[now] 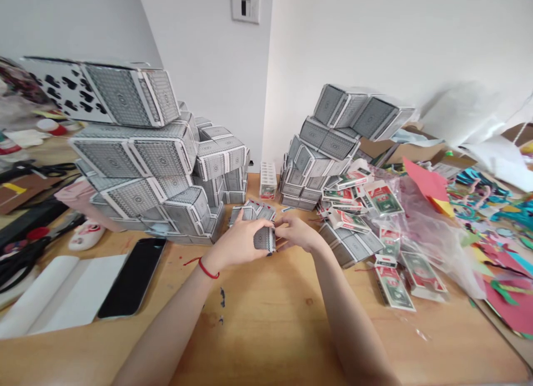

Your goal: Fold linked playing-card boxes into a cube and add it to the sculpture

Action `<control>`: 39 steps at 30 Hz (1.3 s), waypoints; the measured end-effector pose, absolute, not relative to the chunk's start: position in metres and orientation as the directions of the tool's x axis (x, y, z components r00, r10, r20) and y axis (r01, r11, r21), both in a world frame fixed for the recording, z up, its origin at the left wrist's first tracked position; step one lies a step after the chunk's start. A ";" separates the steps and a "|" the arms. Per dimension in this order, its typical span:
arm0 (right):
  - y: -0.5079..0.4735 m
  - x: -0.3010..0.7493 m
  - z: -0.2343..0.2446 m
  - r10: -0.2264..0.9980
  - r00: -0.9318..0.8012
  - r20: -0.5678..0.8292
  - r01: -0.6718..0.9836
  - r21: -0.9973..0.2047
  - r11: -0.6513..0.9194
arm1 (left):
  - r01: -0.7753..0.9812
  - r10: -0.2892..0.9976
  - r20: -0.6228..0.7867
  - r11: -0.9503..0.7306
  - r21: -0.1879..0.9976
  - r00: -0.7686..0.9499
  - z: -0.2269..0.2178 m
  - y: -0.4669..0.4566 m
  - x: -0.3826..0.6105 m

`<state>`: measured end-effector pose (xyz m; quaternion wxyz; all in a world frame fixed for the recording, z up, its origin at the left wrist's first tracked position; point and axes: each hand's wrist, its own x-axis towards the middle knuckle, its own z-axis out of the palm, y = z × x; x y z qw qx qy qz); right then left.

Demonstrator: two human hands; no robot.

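Head view: both hands meeting over the middle of the wooden table (pixel 266 319). Left hand (pixel 239 242), red string at the wrist, curled around a small grey-patterned card block (pixel 264 239), fingers closed on its left side. Right hand (pixel 296 232) pinching the same block from the right, fingertips (pixel 280 237) tucked at its edge. Block held just above the tabletop, in front of a few like pieces (pixel 252 211) lying flat.

By the look of it, mid-fold or mid-press on one block; next, probably a firm, even squeeze along the edges so the card faces seat square, then a free spot among the finished ones.

Left stack (pixel 145 153) and right stack (pixel 328 144): boxy cubes of glossy playing cards, grey lattice backs with white borders, sharp creases, loosely piled and leaning. Red-and-green card packs (pixel 391 280) strewn to the right, flat cardboard, some under clear crinkled plastic (pixel 420 219). Further right, coloured paper scraps (pixel 503 264), matte and ragged. To the left, a black phone (pixel 133 277) face down, smooth and shiny, beside white sheets (pixel 58 297).
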<state>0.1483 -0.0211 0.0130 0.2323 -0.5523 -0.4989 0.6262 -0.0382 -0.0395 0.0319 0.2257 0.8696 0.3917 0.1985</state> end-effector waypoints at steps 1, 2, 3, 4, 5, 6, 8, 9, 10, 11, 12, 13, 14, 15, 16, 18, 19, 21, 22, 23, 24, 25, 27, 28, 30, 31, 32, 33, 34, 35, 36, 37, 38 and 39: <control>-0.021 0.149 0.013 0.842 -0.281 -0.461 0.256 -0.881 -0.397 | 0.592 0.771 0.168 -0.591 0.548 0.614 0.032 -0.040 -0.038; -0.021 0.149 0.013 0.842 -0.279 -0.462 0.251 -0.881 -0.401 | 0.593 0.770 0.167 -0.592 0.547 0.615 0.032 -0.040 -0.038; -0.021 0.149 0.013 0.841 -0.278 -0.464 0.248 -0.881 -0.404 | 0.593 0.769 0.166 -0.593 0.545 0.617 0.032 -0.040 -0.038; -0.021 0.149 0.013 0.840 -0.278 -0.465 0.248 -0.880 -0.405 | 0.594 0.769 0.164 -0.594 0.543 0.618 0.032 -0.039 -0.038; -0.021 0.149 0.013 0.839 -0.280 -0.466 0.252 -0.879 -0.404 | 0.595 0.769 0.162 -0.594 0.542 0.619 0.032 -0.039 -0.038; -0.021 0.148 0.013 0.837 -0.284 -0.468 0.258 -0.878 -0.403 | 0.597 0.769 0.159 -0.593 0.540 0.619 0.032 -0.039 -0.038; -0.021 0.148 0.012 0.830 -0.293 -0.474 0.268 -0.874 -0.405 | 0.602 0.769 0.154 -0.592 0.536 0.620 0.031 -0.039 -0.038; -0.021 0.147 0.012 0.828 -0.295 -0.476 0.270 -0.873 -0.406 | 0.603 0.769 0.151 -0.592 0.535 0.621 0.031 -0.040 -0.038; -0.021 0.147 0.011 0.828 -0.295 -0.478 0.270 -0.872 -0.408 | 0.602 0.767 0.150 -0.594 0.534 0.624 0.031 -0.040 -0.038; -0.021 0.147 0.010 0.828 -0.293 -0.478 0.271 -0.872 -0.408 | 0.600 0.765 0.149 -0.596 0.533 0.627 0.030 -0.040 -0.037; -0.021 0.147 0.009 0.829 -0.290 -0.477 0.271 -0.872 -0.407 | 0.598 0.762 0.149 -0.598 0.533 0.630 0.030 -0.040 -0.037; -0.021 0.147 0.008 0.830 -0.290 -0.477 0.272 -0.872 -0.406 | 0.597 0.761 0.148 -0.599 0.534 0.632 0.030 -0.040 -0.036; -0.020 0.146 0.007 0.829 -0.290 -0.478 0.276 -0.871 -0.406 | 0.595 0.759 0.146 -0.600 0.535 0.634 0.030 -0.041 -0.036; -0.020 0.146 0.007 0.827 -0.293 -0.480 0.279 -0.870 -0.406 | 0.594 0.758 0.145 -0.600 0.536 0.636 0.030 -0.041 -0.036; -0.020 0.146 0.007 0.826 -0.295 -0.481 0.281 -0.870 -0.406 | 0.594 0.758 0.144 -0.600 0.536 0.636 0.030 -0.041 -0.035; -0.019 0.146 0.007 0.827 -0.291 -0.481 0.284 -0.869 -0.405 | 0.597 0.761 0.144 -0.597 0.535 0.632 0.030 -0.041 -0.035; -0.019 0.146 0.008 0.828 -0.288 -0.481 0.283 -0.869 -0.406 | 0.600 0.764 0.145 -0.595 0.535 0.629 0.030 -0.040 -0.036; -0.019 0.147 0.010 0.825 -0.289 -0.486 0.274 -0.867 -0.415 | 0.605 0.771 0.146 -0.589 0.536 0.621 0.030 -0.040 -0.037; -0.019 0.147 0.011 0.822 -0.292 -0.488 0.269 -0.867 -0.419 | 0.608 0.774 0.146 -0.586 0.537 0.617 0.030 -0.040 -0.037; -0.019 0.148 0.012 0.820 -0.298 -0.489 0.264 -0.867 -0.422 | 0.610 0.776 0.147 -0.584 0.536 0.613 0.030 -0.039 -0.037; -0.019 0.148 0.013 0.819 -0.301 -0.489 0.259 -0.868 -0.423 | 0.611 0.778 0.149 -0.583 0.536 0.611 0.030 -0.039 -0.038; -0.020 0.149 0.014 0.819 -0.302 -0.487 0.255 -0.869 -0.423 | 0.611 0.778 0.150 -0.583 0.536 0.610 0.030 -0.039 -0.038; -0.020 0.149 0.015 0.825 -0.296 -0.482 0.250 -0.873 -0.420 | 0.605 0.776 0.153 -0.585 0.540 0.612 0.030 -0.039 -0.038; -0.020 0.149 0.015 0.827 -0.294 -0.480 0.248 -0.874 -0.419 | 0.602 0.774 0.154 -0.585 0.543 0.614 0.030 -0.039 -0.038; -0.020 0.150 0.014 0.829 -0.294 -0.475 0.242 -0.876 -0.417 | 0.601 0.775 0.155 -0.583 0.547 0.612 0.030 -0.039 -0.038; -0.019 0.150 0.014 0.829 -0.297 -0.474 0.241 -0.877 -0.416 | 0.601 0.777 0.156 -0.582 0.548 0.610 0.030 -0.039 -0.038; -0.019 0.150 0.014 0.829 -0.299 -0.473 0.239 -0.878 -0.415 | 0.602 0.778 0.157 -0.581 0.548 0.608 0.030 -0.039 -0.038; -0.019 0.151 0.014 0.829 -0.300 -0.472 0.236 -0.879 -0.415 | 0.602 0.779 0.159 -0.580 0.549 0.606 0.031 -0.039 -0.038; -0.019 0.151 0.014 0.829 -0.302 -0.470 0.233 -0.880 -0.414 | 0.600 0.779 0.160 -0.580 0.551 0.606 0.031 -0.039 -0.038; -0.019 0.152 0.014 0.830 -0.304 -0.468 0.229 -0.882 -0.413 | 0.597 0.778 0.161 -0.581 0.553 0.607 0.031 -0.039 -0.038; -0.019 0.152 0.014 0.831 -0.307 -0.464 0.222 -0.884 -0.411 | 0.595 0.778 0.161 -0.580 0.556 0.608 0.031 -0.039 -0.038; -0.019 0.153 0.014 0.832 -0.312 -0.459 0.214 -0.887 -0.409 | 0.593 0.778 0.160 -0.579 0.559 0.608 0.031 -0.039 -0.038; -0.019 0.154 0.014 0.832 -0.319 -0.454 0.207 -0.890 -0.406 | 0.592 0.778 0.159 -0.578 0.562 0.608 0.031 -0.038 -0.038; -0.019 0.155 0.014 0.831 -0.328 -0.450 0.200 -0.893 -0.404 | 0.591 0.778 0.158 -0.576 0.564 0.608 0.031 -0.038 -0.039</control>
